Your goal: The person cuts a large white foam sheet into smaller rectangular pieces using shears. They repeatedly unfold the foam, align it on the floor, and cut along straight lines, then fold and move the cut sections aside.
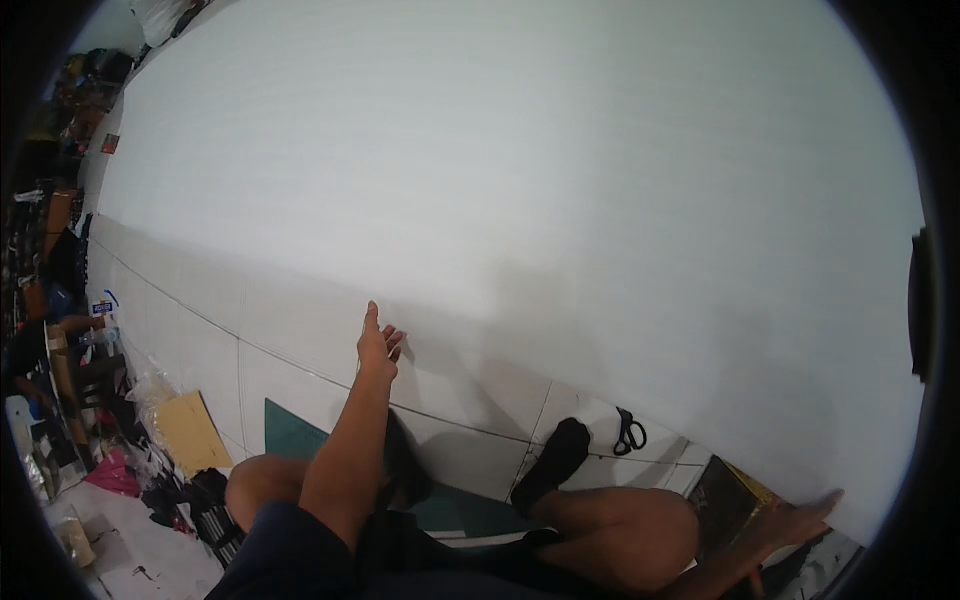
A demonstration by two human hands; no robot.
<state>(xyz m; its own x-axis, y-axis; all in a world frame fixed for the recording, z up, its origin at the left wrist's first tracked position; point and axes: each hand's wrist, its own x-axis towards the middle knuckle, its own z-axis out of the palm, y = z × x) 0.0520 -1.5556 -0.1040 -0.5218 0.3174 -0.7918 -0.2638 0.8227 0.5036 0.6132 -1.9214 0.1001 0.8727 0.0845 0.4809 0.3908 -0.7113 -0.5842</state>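
A broad white sheet (pixel 420 150) lies spread over the tiled floor in front of me. Close to its near edge, my left hand (pixel 380 348) reaches forward with one finger stretched out and the others loosely bent and apart. I see nothing held in it; whether it touches the sheet I cannot tell. At the near right corner of the sheet, my right hand (pixel 800 522) lies stretched out, its fingertips at the edge. Between my hands, scissors (pixel 630 433) with black handles rest by the sheet's edge; their blades do not show clearly.
My black-socked foot (pixel 562 455) is planted near the scissors. Under me is a green mat (pixel 465 512). To the left lie a yellow-brown cardboard piece (pixel 192 430), folded black umbrella-like items (pixel 205 510) and heaped clutter. A dark box-like object (pixel 735 495) sits by my right knee.
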